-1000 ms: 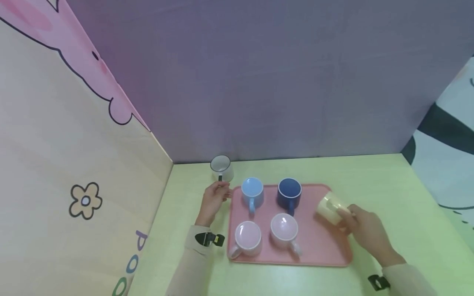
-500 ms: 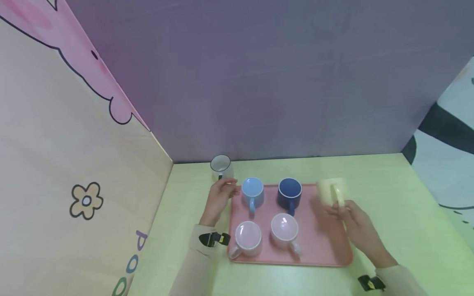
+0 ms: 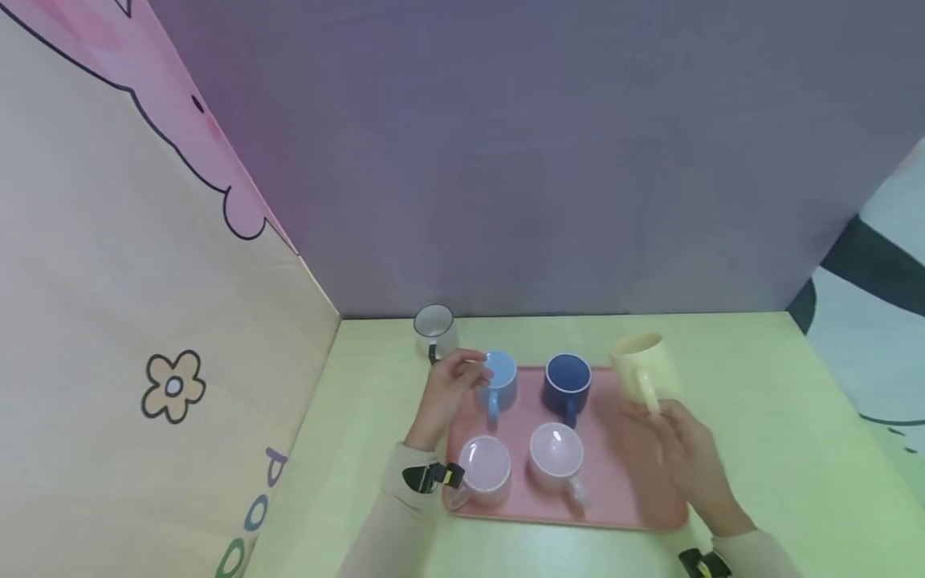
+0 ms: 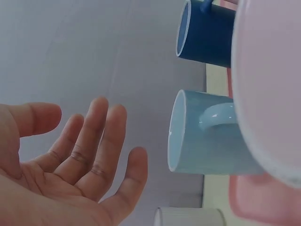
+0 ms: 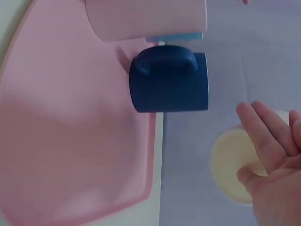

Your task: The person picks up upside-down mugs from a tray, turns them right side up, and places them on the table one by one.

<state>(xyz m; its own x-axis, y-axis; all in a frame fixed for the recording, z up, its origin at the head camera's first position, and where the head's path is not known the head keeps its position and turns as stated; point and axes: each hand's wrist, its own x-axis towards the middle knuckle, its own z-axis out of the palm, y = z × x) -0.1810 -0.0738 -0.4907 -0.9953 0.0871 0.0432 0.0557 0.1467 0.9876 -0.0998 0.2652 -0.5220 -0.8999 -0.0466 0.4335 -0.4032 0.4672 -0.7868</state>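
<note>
My right hand (image 3: 690, 457) grips a pale yellow mug (image 3: 646, 369) by its handle, held upright above the right back part of a pink tray (image 3: 625, 490). In the right wrist view the mug's base (image 5: 233, 162) faces the camera. My left hand (image 3: 451, 393) hovers over the tray's left back corner, beside a light blue mug (image 3: 500, 385). Its fingers are loosely spread and hold nothing, apart from the mug in the left wrist view. A dark blue mug (image 3: 567, 385) and two pale pink mugs, left (image 3: 485, 468) and right (image 3: 556, 449), stand on the tray.
A white mug (image 3: 435, 327) with a black handle stands behind the left hand, off the tray, near the back wall. A purple-grey wall (image 3: 506, 160) rises behind the pale table (image 3: 759, 377). A printed panel (image 3: 173, 265) closes the left side.
My right hand has raised the yellow mug off the tray and turned it from tilted to upright. My left hand has moved right, away from the white mug towards the light blue one.
</note>
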